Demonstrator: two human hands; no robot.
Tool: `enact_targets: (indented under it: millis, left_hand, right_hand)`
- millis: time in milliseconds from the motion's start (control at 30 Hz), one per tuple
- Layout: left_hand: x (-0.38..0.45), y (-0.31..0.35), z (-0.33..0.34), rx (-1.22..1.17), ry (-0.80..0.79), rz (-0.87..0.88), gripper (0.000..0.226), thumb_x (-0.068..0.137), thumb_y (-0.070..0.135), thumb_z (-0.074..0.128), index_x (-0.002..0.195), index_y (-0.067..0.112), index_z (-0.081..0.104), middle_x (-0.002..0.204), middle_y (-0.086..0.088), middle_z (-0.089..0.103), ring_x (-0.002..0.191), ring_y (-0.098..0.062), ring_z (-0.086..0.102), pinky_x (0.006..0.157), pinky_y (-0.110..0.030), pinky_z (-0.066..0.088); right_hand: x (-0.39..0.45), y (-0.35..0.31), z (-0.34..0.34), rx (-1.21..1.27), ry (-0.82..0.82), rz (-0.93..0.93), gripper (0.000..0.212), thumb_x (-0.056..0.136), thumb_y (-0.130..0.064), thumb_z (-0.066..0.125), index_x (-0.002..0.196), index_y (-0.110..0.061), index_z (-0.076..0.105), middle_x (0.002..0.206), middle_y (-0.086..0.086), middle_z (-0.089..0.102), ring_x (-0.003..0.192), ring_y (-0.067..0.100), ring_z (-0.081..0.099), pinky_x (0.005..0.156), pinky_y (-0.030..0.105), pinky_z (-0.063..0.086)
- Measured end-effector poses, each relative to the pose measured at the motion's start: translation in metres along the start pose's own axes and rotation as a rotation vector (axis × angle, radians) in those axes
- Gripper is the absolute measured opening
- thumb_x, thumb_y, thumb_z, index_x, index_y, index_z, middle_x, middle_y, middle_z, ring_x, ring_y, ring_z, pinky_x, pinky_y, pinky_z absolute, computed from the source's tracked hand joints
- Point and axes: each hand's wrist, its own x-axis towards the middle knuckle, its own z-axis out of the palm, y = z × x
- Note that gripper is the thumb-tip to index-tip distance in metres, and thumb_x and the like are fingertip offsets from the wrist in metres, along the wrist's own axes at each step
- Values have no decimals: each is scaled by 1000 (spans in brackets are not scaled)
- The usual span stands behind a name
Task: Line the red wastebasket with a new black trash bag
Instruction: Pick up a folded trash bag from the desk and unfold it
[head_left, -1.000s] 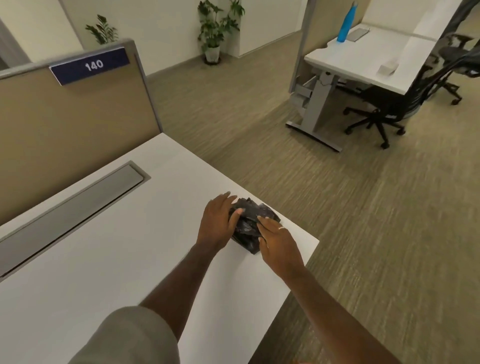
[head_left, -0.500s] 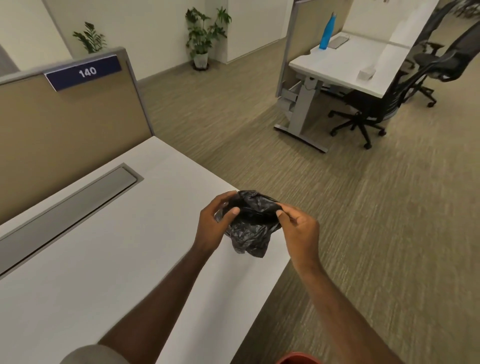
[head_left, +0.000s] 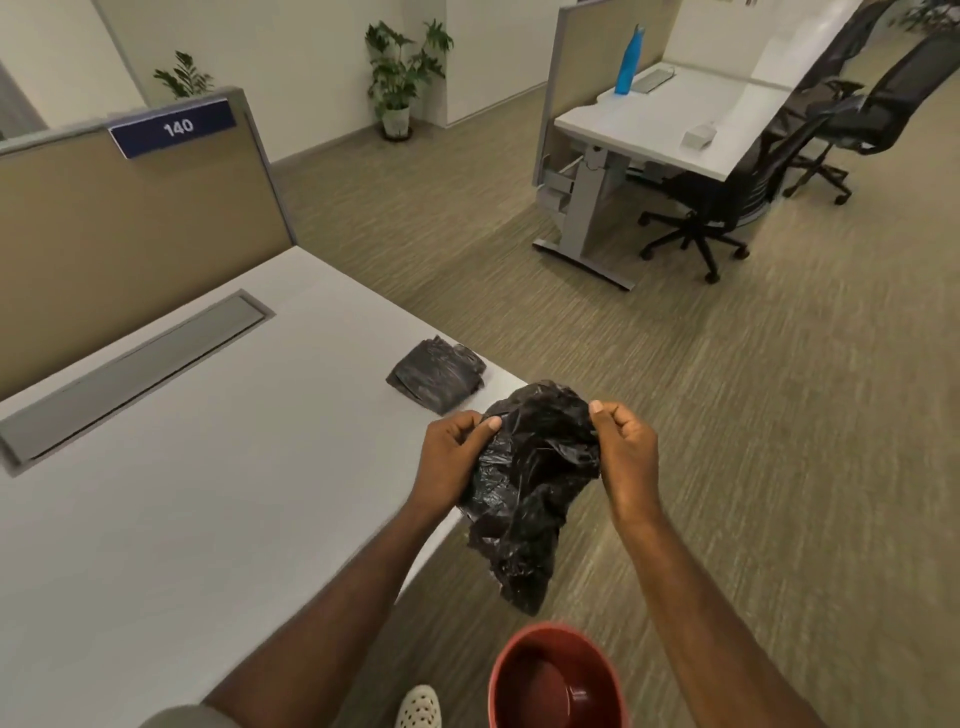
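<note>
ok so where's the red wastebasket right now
The red wastebasket stands on the carpet at the bottom of the head view, below the held black bag, just off the desk's corner.

We see open carpet (head_left: 727, 441) from twelve to three o'clock; the white desk (head_left: 182, 493) blocks nine, the red wastebasket (head_left: 556, 675) six.

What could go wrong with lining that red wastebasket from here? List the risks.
1. The black trash bag is crumpled, pinched at its top by the left hand and right hand; its mouth may be hard to find, and tugging could tear the thin film.
2. The red wastebasket stands on the floor beside a shoe; a step could tip it.
3. The folded spare bags lie near the desk edge and might get swept off.
</note>
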Motion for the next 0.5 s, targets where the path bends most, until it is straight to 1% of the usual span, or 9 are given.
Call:
enact_targets:
  millis: [100, 167, 200, 267, 300, 367, 400, 433, 500]
  left_hand:
    - [-38, 3, 28, 25, 129, -43, 39, 96, 30, 63, 61, 14, 59, 53, 8, 58, 52, -4, 49, 53, -22, 41]
    - [-62, 3, 46, 66, 229, -55, 39, 97, 32, 61, 67, 7, 61, 61, -7, 63, 59, -11, 53, 59, -33, 44]
    - [-72, 2, 55, 83, 273, -67, 40, 97, 33, 59, 68, 6, 61, 63, -9, 62, 61, -13, 52, 60, -36, 44]
    - [-90, 2, 71, 85, 335, -110, 39, 98, 33, 58, 63, 16, 56, 58, 2, 55, 56, -7, 47, 59, -31, 39]
    - [-98, 3, 79, 85, 350, -134, 38, 98, 33, 58, 61, 22, 54, 56, 8, 52, 53, -1, 45, 58, -28, 37]
    - [-111, 3, 92, 86, 349, -165, 35, 98, 34, 58, 64, 26, 57, 58, 11, 57, 50, 3, 50, 57, -26, 40]
    - [-117, 1, 97, 90, 340, -170, 33, 98, 35, 57, 67, 25, 60, 61, 10, 61, 52, 4, 54, 58, -27, 43]
    - [-121, 0, 101, 97, 325, -175, 31, 97, 36, 57, 70, 23, 63, 64, 7, 66, 56, 3, 59, 60, -28, 47]
    - [-125, -7, 104, 118, 283, -203, 36, 97, 39, 57, 77, 12, 68, 73, -8, 73, 68, -15, 69, 66, -38, 55]
  right_hand:
    - [-36, -1, -42, 16, 86, -9, 32, 101, -36, 52, 93, -13, 72, 85, 6, 72, 79, 24, 68, 72, 39, 54]
    - [-69, -2, -67, 27, 54, 1, 46, 98, -51, 47, 103, -13, 73, 97, 6, 76, 91, 21, 72, 80, 40, 58]
    - [-86, -3, -78, 23, 21, 5, 53, 94, -59, 48, 114, -16, 72, 106, 2, 75, 99, 15, 72, 86, 37, 59]
    - [-112, 0, -95, 24, -38, 27, 68, 88, -66, 57, 141, -23, 56, 126, -8, 68, 111, -6, 65, 94, 24, 56]
    - [-121, 2, -102, 32, -64, 57, 78, 85, -64, 62, 150, -24, 45, 136, -7, 61, 117, -10, 60, 98, 20, 53]
    - [-133, 8, -110, 0, -94, 136, 87, 82, -52, 73, 155, -23, 36, 149, -4, 52, 131, 4, 54, 108, 29, 47]
    - [-137, 11, -114, -10, -85, 169, 79, 84, -42, 77, 151, -19, 43, 146, -1, 56, 130, 10, 57, 109, 33, 47]
    - [-138, 14, -116, 4, -54, 199, 61, 86, -29, 78, 140, -14, 55, 136, 4, 65, 123, 15, 63, 105, 35, 51]
    - [-137, 21, -122, 83, 66, 289, 23, 89, -9, 72, 112, -12, 70, 110, 10, 75, 106, 24, 72, 93, 37, 56]
